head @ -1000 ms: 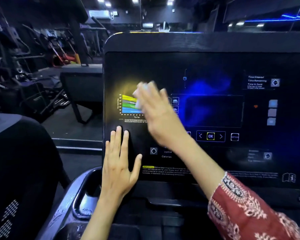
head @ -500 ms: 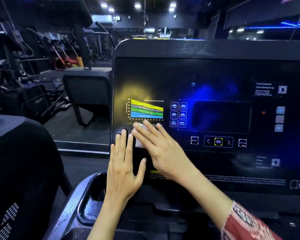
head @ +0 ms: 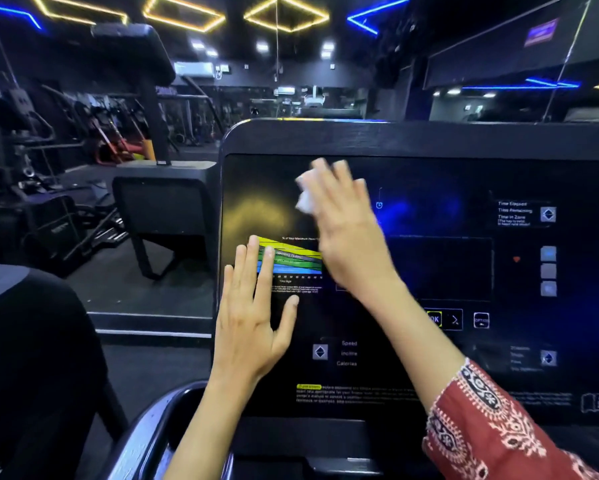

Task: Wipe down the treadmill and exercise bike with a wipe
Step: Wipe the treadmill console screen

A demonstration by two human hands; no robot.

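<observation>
1. While the left hand [head: 253, 323] stays flat and relaxed against the treadmill console [head: 429, 174], its fingertips now over the coloured chart [head: 298, 261], the head view shows the right hand [head: 346, 233] risen from the panel's lower left to its upper part.
2. Same view: its blurred, straight fingers press the white wipe [head: 305, 199] to the dark glass, not clenched round it.
3. Wiping appears to be mid-stroke on the console's left half, and the right side likely remains to do.

Treadmill console [head: 429, 168]: your left hand [head: 253, 327] lies flat on its lower left, overlapping the coloured chart [head: 298, 258]; your right hand [head: 350, 233] presses the white wipe [head: 305, 200] against its upper middle.
</observation>
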